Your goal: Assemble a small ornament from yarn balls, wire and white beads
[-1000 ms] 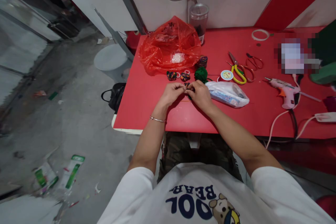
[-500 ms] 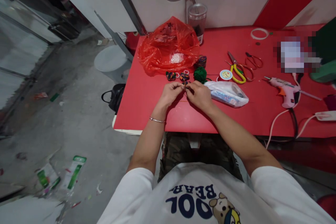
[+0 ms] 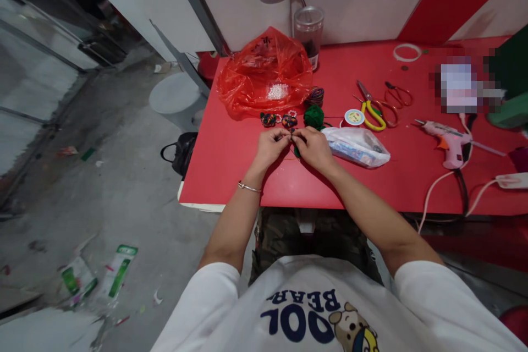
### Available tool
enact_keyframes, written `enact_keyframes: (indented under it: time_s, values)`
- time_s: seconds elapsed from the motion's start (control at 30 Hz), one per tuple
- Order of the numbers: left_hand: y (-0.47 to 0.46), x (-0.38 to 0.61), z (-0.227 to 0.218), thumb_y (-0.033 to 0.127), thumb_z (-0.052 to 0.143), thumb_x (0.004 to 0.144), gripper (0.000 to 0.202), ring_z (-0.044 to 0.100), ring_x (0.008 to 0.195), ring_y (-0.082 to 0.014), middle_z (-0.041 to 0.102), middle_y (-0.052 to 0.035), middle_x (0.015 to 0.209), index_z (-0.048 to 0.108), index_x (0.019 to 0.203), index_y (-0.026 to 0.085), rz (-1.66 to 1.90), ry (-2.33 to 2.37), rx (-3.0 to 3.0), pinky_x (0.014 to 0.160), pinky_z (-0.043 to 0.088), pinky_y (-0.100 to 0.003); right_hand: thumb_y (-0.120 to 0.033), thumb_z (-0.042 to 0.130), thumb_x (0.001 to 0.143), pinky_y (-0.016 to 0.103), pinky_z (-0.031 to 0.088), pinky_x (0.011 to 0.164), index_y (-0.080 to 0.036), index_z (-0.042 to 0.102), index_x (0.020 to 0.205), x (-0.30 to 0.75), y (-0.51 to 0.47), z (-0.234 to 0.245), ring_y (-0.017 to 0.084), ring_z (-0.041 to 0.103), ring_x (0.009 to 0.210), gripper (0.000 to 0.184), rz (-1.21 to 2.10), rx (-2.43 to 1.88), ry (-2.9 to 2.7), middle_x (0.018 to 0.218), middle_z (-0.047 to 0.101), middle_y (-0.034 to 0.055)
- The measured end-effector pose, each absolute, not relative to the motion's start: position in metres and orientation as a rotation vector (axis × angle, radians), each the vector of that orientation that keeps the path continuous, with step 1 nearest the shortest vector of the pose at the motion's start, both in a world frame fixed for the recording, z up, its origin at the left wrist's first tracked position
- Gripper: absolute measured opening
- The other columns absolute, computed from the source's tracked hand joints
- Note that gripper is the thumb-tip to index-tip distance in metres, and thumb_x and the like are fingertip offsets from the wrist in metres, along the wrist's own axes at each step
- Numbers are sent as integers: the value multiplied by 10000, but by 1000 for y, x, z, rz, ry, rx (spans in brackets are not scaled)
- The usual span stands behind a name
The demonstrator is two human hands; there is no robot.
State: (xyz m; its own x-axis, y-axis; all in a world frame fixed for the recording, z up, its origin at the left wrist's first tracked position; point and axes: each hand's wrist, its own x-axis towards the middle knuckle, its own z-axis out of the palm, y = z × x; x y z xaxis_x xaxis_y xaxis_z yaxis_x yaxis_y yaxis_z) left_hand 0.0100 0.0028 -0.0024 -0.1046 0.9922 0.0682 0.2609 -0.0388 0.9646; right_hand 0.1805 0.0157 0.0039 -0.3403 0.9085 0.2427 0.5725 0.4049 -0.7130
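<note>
My left hand (image 3: 272, 147) and my right hand (image 3: 317, 148) meet over the red table, thumbs and fingertips pinched on a small dark multicoloured yarn piece (image 3: 292, 131). Most of it is hidden by the fingers. A bit of green (image 3: 296, 152) shows below my right fingertips, and a thin strand lies on the table under them. Just beyond the hands are two colourful yarn pieces with white bead loops, one on the left (image 3: 268, 119) and one on the right (image 3: 289, 120). A green yarn ball (image 3: 314, 116) sits behind my right hand.
A red plastic bag (image 3: 251, 80) with white beads lies at the back left, beside a clear cup (image 3: 309, 33). Right of my hands are a white plastic packet (image 3: 358, 147), a thread spool (image 3: 354, 117), yellow-handled pliers (image 3: 374, 119), scissors (image 3: 388, 110) and a pink glue gun (image 3: 449, 143) with cables.
Both hands stay together with only slight finger movement. The green bit below my right fingertips now shows more clearly. The things on the table have not moved.
</note>
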Motion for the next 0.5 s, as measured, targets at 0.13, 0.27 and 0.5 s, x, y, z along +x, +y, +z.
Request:
enact_keyframes:
  time_s: [0.13, 0.27, 0.5]
  values:
    - [2, 10, -5, 216, 719, 789, 72, 535, 613, -129, 673, 10, 665, 786, 790, 190, 1180, 1521, 1482, 620, 419, -268, -230, 570, 1007, 384, 506, 908, -214, 758, 1023, 181, 16, 4, 265, 677, 1007, 190, 680, -1283, -2059, 1053, 733, 102]
    - [1, 10, -8, 231, 715, 821, 83, 547, 626, -132, 664, 20, 670, 792, 820, 200, 1183, 1537, 1588, 650, 439, -268, -234, 523, 1024, 388, 496, 849, -203, 725, 1074, 181, 16, 5, 277, 664, 994, 210, 641, -1338, -2096, 1123, 706, 129]
    - [-1, 7, -6, 244, 665, 916, 175, 711, 852, -191, 800, -47, 910, 833, 959, 222, 1179, 1446, 1766, 864, 530, -327, -239, 490, 1039, 376, 495, 851, -217, 701, 1091, 183, 16, 4, 260, 649, 988, 218, 643, -1288, -2114, 1120, 688, 115]
